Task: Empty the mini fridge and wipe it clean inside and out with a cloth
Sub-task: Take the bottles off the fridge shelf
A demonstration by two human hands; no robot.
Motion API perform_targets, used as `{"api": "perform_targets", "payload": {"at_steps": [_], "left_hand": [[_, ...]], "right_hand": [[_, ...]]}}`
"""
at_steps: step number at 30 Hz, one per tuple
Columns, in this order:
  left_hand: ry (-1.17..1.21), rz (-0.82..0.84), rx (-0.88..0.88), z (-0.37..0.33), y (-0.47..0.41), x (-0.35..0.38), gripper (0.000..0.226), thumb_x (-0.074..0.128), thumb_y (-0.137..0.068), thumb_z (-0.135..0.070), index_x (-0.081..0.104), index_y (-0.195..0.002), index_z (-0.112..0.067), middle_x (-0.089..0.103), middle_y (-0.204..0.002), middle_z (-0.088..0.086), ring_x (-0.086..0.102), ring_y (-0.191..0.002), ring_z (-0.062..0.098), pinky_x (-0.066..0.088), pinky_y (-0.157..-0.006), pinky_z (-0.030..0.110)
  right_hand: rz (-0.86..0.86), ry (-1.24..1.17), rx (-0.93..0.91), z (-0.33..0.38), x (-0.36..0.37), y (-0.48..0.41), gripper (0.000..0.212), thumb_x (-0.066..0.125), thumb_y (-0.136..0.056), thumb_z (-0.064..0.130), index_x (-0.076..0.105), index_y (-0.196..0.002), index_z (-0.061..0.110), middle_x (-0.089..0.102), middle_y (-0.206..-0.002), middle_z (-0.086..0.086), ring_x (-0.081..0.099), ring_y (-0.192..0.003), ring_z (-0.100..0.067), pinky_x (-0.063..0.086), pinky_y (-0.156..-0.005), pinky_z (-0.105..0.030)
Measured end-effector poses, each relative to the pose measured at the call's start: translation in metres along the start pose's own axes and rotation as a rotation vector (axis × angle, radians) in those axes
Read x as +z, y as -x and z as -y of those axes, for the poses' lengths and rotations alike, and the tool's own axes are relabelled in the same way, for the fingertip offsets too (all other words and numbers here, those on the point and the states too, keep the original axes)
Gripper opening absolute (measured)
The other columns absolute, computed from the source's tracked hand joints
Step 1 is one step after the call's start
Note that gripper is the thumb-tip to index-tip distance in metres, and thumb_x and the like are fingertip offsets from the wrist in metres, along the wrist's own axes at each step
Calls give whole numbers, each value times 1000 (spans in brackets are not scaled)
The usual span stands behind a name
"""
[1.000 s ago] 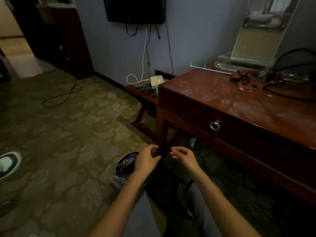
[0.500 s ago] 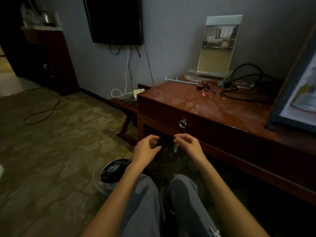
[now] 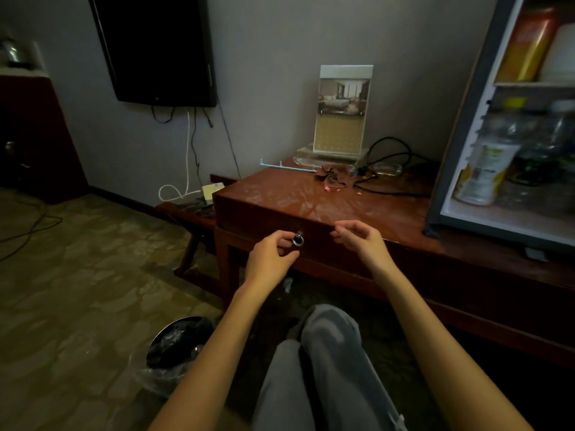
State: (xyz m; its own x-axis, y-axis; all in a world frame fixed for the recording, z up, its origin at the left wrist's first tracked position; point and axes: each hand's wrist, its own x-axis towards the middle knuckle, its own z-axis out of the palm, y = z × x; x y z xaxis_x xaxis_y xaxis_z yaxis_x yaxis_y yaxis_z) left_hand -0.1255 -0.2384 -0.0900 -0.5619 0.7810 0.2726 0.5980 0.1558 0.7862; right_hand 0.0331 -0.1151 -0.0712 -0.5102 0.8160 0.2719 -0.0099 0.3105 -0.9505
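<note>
Mini fridge [image 3: 497,225], open on the desk [image 3: 280,200], is not yet emptied; left hand [image 3: 267,259] and right hand [image 3: 361,241] are held loosely curled, empty.

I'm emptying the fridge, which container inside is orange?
The tall can on the top shelf, beside a white tub; the bottles below are clear or white-labelled.
</note>
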Motion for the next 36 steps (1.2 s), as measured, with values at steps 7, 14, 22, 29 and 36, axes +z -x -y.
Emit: {"api": "perform_targets", "payload": {"at_steps": [7, 14, 22, 29, 36], "left_hand": [[16, 65, 107, -44, -16, 11, 35, 69, -88, -28, 60, -122, -28, 65, -108, -10, 60, -99, 10, 51, -86, 30], [57, 161, 248, -92, -35, 53, 32, 71, -86, -27, 61, -117, -31, 64, -100, -13, 63, -98, 9, 52, -84, 31], [165, 312, 369, -156, -37, 128, 39, 73, -83, -24, 60, -119, -32, 65, -101, -12, 64, -94, 9, 54, -86, 37], [335, 401, 401, -206, -57, 190, 47, 73, -84, -19, 56, -127, -25, 63, -100, -11, 64, -93, 13, 53, -83, 29], [446, 453, 409, -234, -75, 247, 47, 70, -87, -17, 52, -129, -27, 61, -106, -10, 61, -96, 8, 45, -67, 6]], "right_hand": [[-108, 28, -27, 19, -38, -1, 18, 62, -93, 17, 67, -110, 11, 70, -98, -1, 64, -83, -2, 47, -72, -10], [-274, 10, -20, 22, -102, 18, 18, 64, -91, 16, 67, -108, 10, 72, -97, -4, 68, -85, -9, 54, -79, -21], [-531, -1, -15, 28, -189, 43, 17, 61, -92, 4, 65, -107, -1, 69, -89, -9, 66, -79, -13, 53, -74, -14], [-624, 76, 16, 26, -245, 37, 15, 61, -93, 8, 64, -106, 3, 70, -92, -9, 67, -78, -5, 50, -69, -11], [-705, 112, 69, 2, -297, 20, 12, 65, -91, 19, 65, -103, 22, 69, -101, -1, 64, -93, -8, 48, -78, -17]]}}
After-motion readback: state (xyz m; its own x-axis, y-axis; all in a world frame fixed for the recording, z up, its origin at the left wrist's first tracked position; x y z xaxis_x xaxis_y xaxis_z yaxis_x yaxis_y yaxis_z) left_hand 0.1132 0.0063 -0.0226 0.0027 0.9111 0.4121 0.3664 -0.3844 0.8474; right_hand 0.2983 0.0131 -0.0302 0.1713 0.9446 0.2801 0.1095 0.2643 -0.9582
